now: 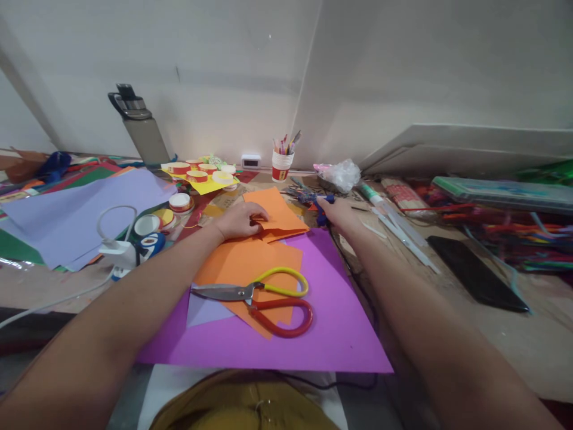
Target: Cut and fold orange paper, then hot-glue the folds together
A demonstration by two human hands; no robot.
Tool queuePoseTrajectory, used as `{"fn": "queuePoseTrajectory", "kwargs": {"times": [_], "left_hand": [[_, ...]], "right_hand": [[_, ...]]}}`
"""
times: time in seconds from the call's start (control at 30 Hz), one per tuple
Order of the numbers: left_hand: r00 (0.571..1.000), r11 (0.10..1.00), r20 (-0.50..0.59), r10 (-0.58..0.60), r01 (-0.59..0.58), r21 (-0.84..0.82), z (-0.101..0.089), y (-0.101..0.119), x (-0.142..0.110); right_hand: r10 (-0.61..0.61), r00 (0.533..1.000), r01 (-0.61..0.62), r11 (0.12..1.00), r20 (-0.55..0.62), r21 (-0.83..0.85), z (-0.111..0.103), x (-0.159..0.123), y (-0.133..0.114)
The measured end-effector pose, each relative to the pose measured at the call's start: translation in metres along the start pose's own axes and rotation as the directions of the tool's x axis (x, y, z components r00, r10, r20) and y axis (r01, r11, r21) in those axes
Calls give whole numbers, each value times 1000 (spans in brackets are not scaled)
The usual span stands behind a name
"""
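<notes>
By the wall (233,71), cup (281,170) of pens (293,143), left hand (242,220) grasping orange paper (280,209), right hand (336,212) gripping blue tool (321,218)

The pale brown bench (544,343) carries a purple sheet (340,334) at its front. A black phone (477,272) lies flat at right; stacked paper cups (282,166) stand towards the back.
</notes>
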State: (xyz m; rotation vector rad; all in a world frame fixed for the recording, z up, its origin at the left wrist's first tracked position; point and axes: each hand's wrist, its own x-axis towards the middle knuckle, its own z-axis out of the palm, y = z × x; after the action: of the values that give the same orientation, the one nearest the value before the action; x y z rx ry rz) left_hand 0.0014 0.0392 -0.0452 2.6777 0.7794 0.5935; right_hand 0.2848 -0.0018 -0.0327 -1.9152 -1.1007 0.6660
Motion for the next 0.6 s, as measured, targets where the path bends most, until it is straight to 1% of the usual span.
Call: {"fn": "queuePoseTrajectory", "kwargs": {"times": [0.07,0.13,0.17,0.2,0.23,0.3,0.37,0.43,0.5,0.6], "left_hand": [[1000,1000,19,24,-24,-6,-2,2,0],[998,999,39,47,-47,-12,-3,4,-1],[997,998,46,56,-56,-15,-4,5,-1],[997,998,52,64,-63,-18,-4,5,-1],[996,997,54,70,-68,-21,-4,6,-1],[996,997,49,80,-78,-25,-5,7,-1],[995,995,43,92,-91,-29,-4,7,-1],[994,994,35,108,-106,-38,-4,7,-2],[991,990,33,130,-128,-55,-5,8,-2],[988,986,55,147,-142,-84,-7,10,-3]], "right_hand": [[-57,997,49,985,-46,-165,-3,-2,0],[-90,995,74,960,-49,-271,-6,-5,2],[-128,990,102,940,-60,-325,-7,-6,4],[-191,978,147,912,-80,-383,-8,-8,6],[-278,955,206,874,-103,-439,-9,-10,7],[-467,877,352,788,-117,-505,-8,-14,8],[-608,793,519,708,-41,-478,-4,-21,5],[-689,719,663,638,92,-392,2,-30,-1],[-718,656,751,589,233,-299,9,-39,-6],[-700,579,810,554,418,-193,19,-49,-8]]}}
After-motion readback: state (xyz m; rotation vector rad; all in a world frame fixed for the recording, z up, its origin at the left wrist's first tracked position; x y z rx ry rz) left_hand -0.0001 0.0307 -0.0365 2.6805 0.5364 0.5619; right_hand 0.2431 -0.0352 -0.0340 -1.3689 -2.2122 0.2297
